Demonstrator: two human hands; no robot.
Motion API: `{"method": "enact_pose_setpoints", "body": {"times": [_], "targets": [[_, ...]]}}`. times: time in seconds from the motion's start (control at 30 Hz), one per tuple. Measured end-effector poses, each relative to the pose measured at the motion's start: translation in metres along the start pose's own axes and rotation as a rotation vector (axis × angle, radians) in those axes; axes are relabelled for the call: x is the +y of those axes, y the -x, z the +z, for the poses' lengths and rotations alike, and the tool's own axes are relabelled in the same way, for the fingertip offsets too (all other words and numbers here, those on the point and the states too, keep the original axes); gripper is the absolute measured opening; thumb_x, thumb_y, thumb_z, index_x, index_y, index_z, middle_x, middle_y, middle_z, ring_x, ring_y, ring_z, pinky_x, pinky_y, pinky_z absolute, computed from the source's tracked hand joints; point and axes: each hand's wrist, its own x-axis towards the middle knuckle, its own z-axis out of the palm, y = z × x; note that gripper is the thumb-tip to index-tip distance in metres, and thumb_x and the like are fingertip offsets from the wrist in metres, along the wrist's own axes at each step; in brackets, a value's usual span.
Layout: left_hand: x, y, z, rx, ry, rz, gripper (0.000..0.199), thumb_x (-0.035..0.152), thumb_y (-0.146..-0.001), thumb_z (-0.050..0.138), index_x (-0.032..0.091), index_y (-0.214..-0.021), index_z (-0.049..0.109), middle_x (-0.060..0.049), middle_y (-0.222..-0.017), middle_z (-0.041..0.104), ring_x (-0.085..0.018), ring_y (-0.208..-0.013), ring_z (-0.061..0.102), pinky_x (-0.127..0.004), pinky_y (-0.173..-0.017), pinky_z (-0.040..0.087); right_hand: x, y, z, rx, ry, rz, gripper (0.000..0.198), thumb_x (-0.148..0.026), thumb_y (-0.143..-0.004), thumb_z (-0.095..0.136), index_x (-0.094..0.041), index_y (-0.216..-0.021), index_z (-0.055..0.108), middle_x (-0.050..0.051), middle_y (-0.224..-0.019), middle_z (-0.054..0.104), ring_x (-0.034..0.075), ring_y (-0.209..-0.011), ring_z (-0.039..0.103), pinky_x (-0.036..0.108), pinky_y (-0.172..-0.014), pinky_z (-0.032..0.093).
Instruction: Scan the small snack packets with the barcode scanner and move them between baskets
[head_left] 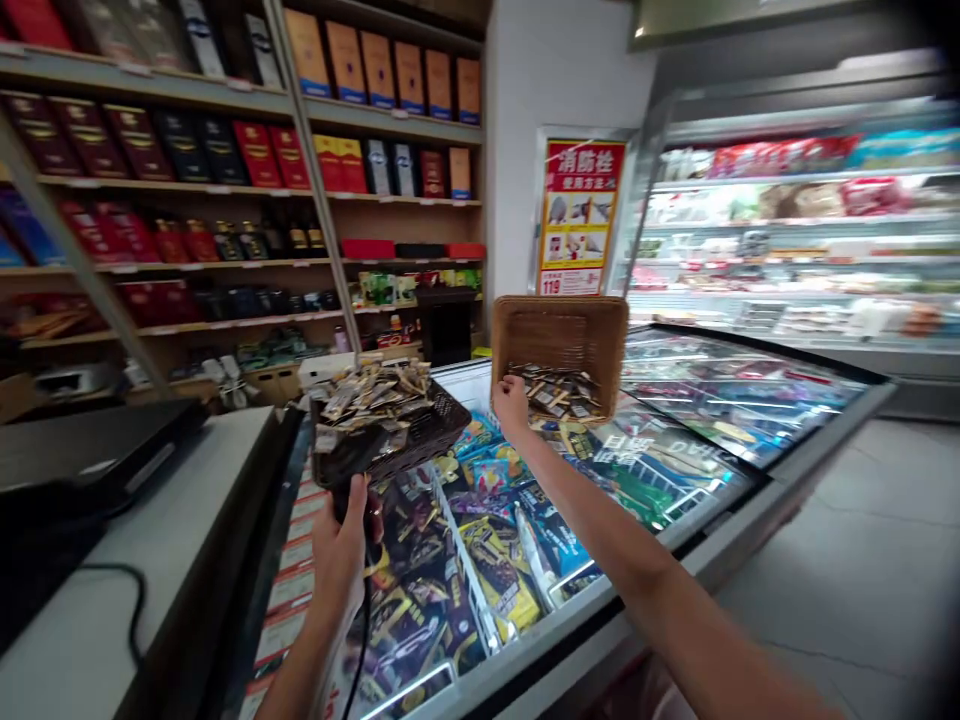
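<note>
My left hand (pixel 346 535) is closed around a dark handle with a black cable (pixel 365 640) running down from it; the kind of device is not clear. Just above that hand is a dark woven basket (pixel 442 425), heaped with small gold and silver packets (pixel 375 395). My right hand (pixel 511 402) has its fingers closed at the left side of a tan wicker basket (pixel 562 325). That basket is tilted with its open side facing me, and similar small packets (pixel 562 395) lie in its lower part. Both baskets are above the glass-topped freezer (pixel 570 645).
Bagged frozen goods (pixel 495 570) fill the freezer in wire-divided sections. On the left, a counter (pixel 172 570) carries a black device (pixel 97 450). Shelves of boxes (pixel 135 145) stand behind. A red poster (pixel 581 215) hangs beside a refrigerated display (pixel 787 240). Tiled floor (pixel 870 560) lies right.
</note>
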Motion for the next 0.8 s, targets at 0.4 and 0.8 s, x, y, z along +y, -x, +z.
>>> {"method": "enact_pose_setpoints", "body": {"times": [0.4, 0.8], "targets": [[0.010, -0.018, -0.020, 0.429, 0.189, 0.194, 0.059, 0.076, -0.077, 0.075, 0.022, -0.087, 0.055, 0.008, -0.064, 0.057, -0.008, -0.043, 0.049, -0.023, -0.040, 0.039, -0.106, 0.131, 0.148, -0.957, 0.468, -0.669, 0.056, -0.035, -0.081, 0.079, -0.021, -0.132, 0.062, 0.012, -0.132, 0.069, 0.032, -0.131, 0.055, 0.041, -0.107, 0.045], [0.002, -0.014, -0.007, 0.328, 0.219, 0.181, 0.065, 0.080, -0.070, 0.077, 0.022, -0.088, 0.054, 0.010, -0.060, 0.057, -0.008, -0.043, 0.048, -0.022, -0.042, 0.039, -0.110, 0.136, 0.137, -0.679, 0.617, -0.769, 0.029, -0.013, -0.096, 0.052, -0.019, -0.114, 0.073, 0.013, -0.112, 0.078, 0.028, -0.120, 0.062, 0.038, -0.101, 0.045]]}}
